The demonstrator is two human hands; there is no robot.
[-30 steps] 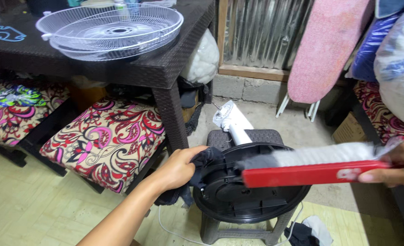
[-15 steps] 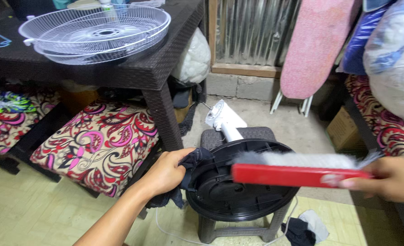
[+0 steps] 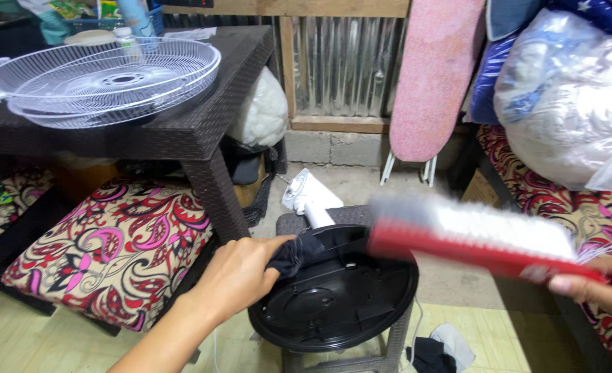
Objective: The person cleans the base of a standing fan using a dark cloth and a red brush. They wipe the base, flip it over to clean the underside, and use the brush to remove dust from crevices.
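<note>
My left hand [image 3: 237, 276] grips a dark cloth [image 3: 293, 254] pressed against the rim of a round black fan base [image 3: 333, 304], which lies upturned on a small dark wicker stool [image 3: 299, 222]. A white fan pole [image 3: 308, 200] sticks out behind the base. My right hand [image 3: 599, 287] holds the end of a long red brush [image 3: 479, 249] with pale bristles, raised above the right side of the base and blurred by motion.
A white wire fan guard [image 3: 106, 72] rests on a dark wicker table [image 3: 182, 135] at upper left. Paisley cushions [image 3: 106, 249] lie under it. A pink ironing board [image 3: 434, 76] leans on the metal wall. Bagged bedding [image 3: 568, 103] fills the right. Rags [image 3: 444, 349] lie on the floor.
The red brush has lifted and tilted, its far end rising off the fan base. The view has shifted so everything sits further left. My left hand keeps the cloth on the rim.
</note>
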